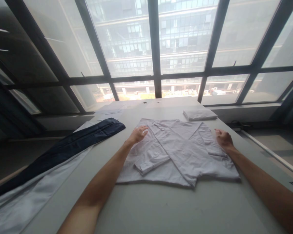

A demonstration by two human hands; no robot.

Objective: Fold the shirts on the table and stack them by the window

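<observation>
A white long-sleeved shirt (180, 152) lies spread on the white table (161, 208), partly folded, its sleeves laid across the body. My left hand (138, 134) rests at the shirt's left edge near the top, fingers stretched out and apart. At the opposite edge, my right hand (224, 138) is closed with curled fingers against the cloth. Its fingertips are partly hidden, but it appears to grip the shirt's side.
A folded white garment (200, 114) sits at the table's back right. Dark navy trousers (88, 139) lie along the left side over white cloth (44, 195). Pale sheets (109, 110) lie at the back left. Tall windows (180, 39) rise behind the table.
</observation>
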